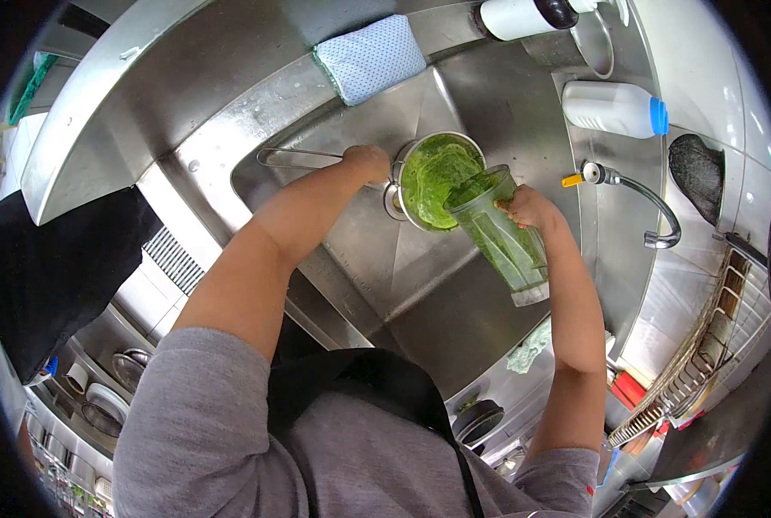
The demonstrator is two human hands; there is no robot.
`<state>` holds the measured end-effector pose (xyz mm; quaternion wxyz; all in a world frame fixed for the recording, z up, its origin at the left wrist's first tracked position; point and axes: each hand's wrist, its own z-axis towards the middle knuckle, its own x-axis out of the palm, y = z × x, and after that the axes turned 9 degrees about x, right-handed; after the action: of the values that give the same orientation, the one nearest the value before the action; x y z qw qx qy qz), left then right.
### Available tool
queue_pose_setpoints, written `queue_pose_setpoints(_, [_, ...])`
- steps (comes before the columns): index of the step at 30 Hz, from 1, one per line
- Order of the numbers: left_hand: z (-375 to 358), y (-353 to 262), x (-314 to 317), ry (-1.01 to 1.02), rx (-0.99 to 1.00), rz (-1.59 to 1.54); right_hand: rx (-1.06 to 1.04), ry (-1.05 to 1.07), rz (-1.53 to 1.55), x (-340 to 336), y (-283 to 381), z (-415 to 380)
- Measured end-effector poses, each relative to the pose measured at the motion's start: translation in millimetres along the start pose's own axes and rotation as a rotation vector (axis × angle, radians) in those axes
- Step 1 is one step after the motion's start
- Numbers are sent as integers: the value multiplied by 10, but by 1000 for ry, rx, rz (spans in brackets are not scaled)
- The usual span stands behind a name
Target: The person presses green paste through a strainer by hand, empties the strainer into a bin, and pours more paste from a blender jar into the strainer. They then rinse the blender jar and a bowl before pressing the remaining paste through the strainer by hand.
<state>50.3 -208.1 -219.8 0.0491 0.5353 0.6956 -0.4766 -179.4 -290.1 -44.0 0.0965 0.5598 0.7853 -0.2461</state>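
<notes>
From where I stand, the steel sink [420,302] begins at the left with its raised edge, and between that edge and the round vessel [428,177] there is room for the left hand [366,164]. Its grip is closed around the vessel's long wire handle [303,152], whose looped end reaches nearly to the sink's left side. One blue-white sponge [372,59] sits on the far ledge. The vessel, holding green mixture [441,168], is over the sink, beside the drain [394,200]. One clear jug [510,250] tilts at its right rim, mouth toward it, and the right hand [528,209] has its grip closed on the jug's upper side. Below the jug, the basin leaves space toward the near edge. Rightward, the counter [614,259] carries two white bottles, one blue-capped [614,110], one dark-capped [519,17], and one curved faucet [666,207].
</notes>
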Motion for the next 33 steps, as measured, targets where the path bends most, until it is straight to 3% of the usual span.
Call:
queue_pose_setpoints(5, [-132, -97, -148, 41, -32, -19, 37, -64, 73, -37, 18, -114])
queue_pose_setpoints(8, [-80, -72, -104, 53, -32, -12, -84, -1, 10, -48, -35, -109])
queue_pose_setpoints(10, [-70, -65, -84, 48, -15, 9, 33, -46, 139, -44, -7, -166])
queue_pose_setpoints(17, [-132, -114, -179, 99, -43, -13, 83, -35, 150, 35, -119, -96])
queue_pose_setpoints(26, [-74, -80, -124, 81, -6, 30, 108, -74, 402, 360, -396, -159])
queue_pose_setpoints(28, [-108, -92, -149, 89, 38, 67, 3, -283, 471, 577, -507, -210])
queue_pose_setpoints(31, [-167, -124, -194, 51, -10, 21, 3, -355, 519, 806, -477, -426])
queue_pose_setpoints(32, [-160, -132, -203, 81, -38, 6, 80, -286, 780, 829, -376, -604])
queue_pose_setpoints(33, [-147, -141, -210, 111, -65, -6, 90, -293, 793, 925, -382, -661])
